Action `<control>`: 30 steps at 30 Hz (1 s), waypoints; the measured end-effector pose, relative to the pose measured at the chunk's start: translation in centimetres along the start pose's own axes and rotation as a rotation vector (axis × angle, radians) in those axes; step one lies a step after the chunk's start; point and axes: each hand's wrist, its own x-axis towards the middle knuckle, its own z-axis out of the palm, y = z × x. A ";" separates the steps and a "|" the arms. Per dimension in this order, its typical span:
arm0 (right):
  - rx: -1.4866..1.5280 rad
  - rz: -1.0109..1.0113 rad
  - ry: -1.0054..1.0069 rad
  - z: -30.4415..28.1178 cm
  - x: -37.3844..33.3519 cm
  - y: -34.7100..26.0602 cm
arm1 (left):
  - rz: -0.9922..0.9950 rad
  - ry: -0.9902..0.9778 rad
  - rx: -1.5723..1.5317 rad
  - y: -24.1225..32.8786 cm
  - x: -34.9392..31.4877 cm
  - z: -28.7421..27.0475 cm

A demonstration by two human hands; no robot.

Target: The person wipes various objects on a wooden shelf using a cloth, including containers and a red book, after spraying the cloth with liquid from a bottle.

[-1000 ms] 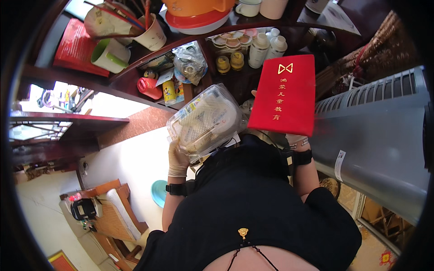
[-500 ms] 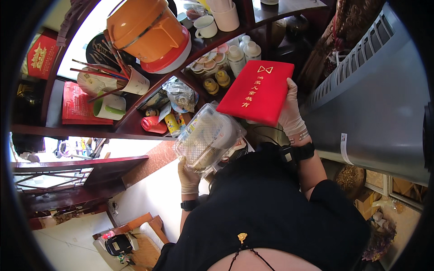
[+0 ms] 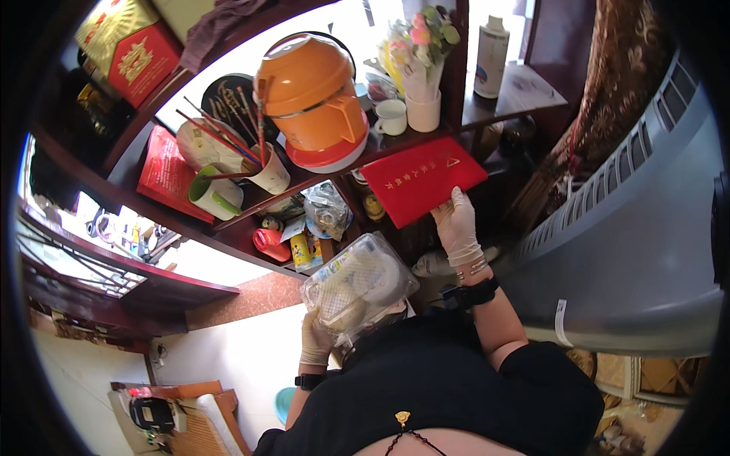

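Gloved in white, my right hand (image 3: 458,228) grips the lower edge of a flat red folder (image 3: 422,181) with gold lettering. The folder is held tilted in front of the shelf opening and hides much of what stands behind it. My left hand (image 3: 315,338), also gloved, holds a transparent plastic clamshell box (image 3: 357,285) by its near left corner. Pale, rounded items show through the lid, but I cannot make out what they are. The box is apart from the folder, below and left of it.
On the dark wooden shelf stand an orange lidded pot (image 3: 315,106), a white mug (image 3: 391,117), a holder with artificial flowers (image 3: 423,110), a cup of brushes (image 3: 270,173) and a green-white mug (image 3: 216,193). A white bottle (image 3: 491,57) stands farther right. A large grey appliance (image 3: 616,235) borders the right side.
My right hand has turned the red folder more sideways and brought it closer to the shelf opening. The view has shifted, bringing the flowers and white bottle into sight. My left hand keeps the box.
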 end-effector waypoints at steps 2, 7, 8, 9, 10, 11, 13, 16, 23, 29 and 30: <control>0.009 0.023 -0.088 0.8 1.3 0.7 | 0.021 -0.014 0.002 0.2 -0.2 0.7; 0.087 0.008 -0.269 2.0 5.3 4.3 | 0.030 -0.041 -0.024 0.1 -0.4 1.0; 0.103 0.008 -0.236 2.6 5.8 5.0 | 0.054 -0.027 0.000 -0.1 -0.2 -0.1; 0.100 0.011 -0.234 3.5 6.1 5.6 | 0.052 -0.024 -0.003 -0.2 -0.3 -0.2; 0.089 -0.008 -0.113 4.4 6.3 6.1 | 0.048 -0.020 -0.001 -0.3 -0.4 -0.1; 0.077 -0.027 0.008 5.0 6.5 6.3 | 0.043 -0.017 0.002 -0.3 -0.6 0.1; 0.132 -0.044 -0.007 5.6 7.6 6.0 | 0.055 -0.018 0.018 -0.3 -0.9 1.1; 0.110 -0.055 0.045 5.9 8.3 6.7 | 0.056 0.012 0.039 -0.8 -1.1 0.5; -0.968 0.050 -0.022 4.9 11.3 3.8 | 0.055 0.020 0.085 -1.3 -0.1 -0.2; -1.250 0.131 -0.265 5.4 8.7 -1.1 | 0.009 0.053 0.056 -0.8 -0.1 1.8; -1.281 0.118 -0.231 5.1 7.1 -2.5 | -0.001 0.059 0.065 -0.5 -0.4 2.2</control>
